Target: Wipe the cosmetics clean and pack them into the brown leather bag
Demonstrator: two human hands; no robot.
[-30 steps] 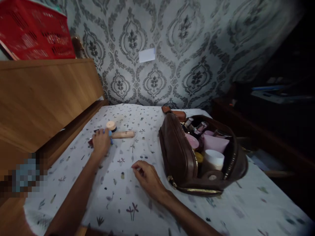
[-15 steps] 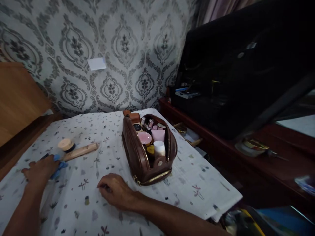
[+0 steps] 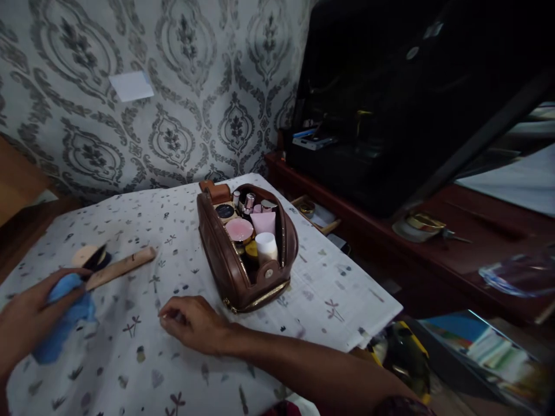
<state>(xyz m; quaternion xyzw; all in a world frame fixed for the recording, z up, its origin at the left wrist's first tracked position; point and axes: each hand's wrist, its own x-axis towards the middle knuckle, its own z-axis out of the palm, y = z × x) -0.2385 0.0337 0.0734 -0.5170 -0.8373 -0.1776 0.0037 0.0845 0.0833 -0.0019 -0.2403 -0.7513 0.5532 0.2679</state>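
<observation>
My left hand is closed on a crumpled blue cloth at the left of the table. A dark slim thing shows at its fingertips, over a round beige-topped container; I cannot tell its kind. Beside them lies a beige tube. My right hand rests on the tablecloth with fingers curled in and nothing visible in them. Just beyond it stands a brown makeup bag, unzipped. Inside are a pink round compact, a pink tube, a white-capped bottle and several other cosmetics.
A white patterned tablecloth covers the table. Behind it is a patterned wall with a white card. At right stand a large black screen and a dark red cabinet with a partly pulled-out drawer.
My left hand has come nearer with the blue cloth lifted, and the dark slim thing is now over the round container. The view has shifted right; my right hand stays resting.
</observation>
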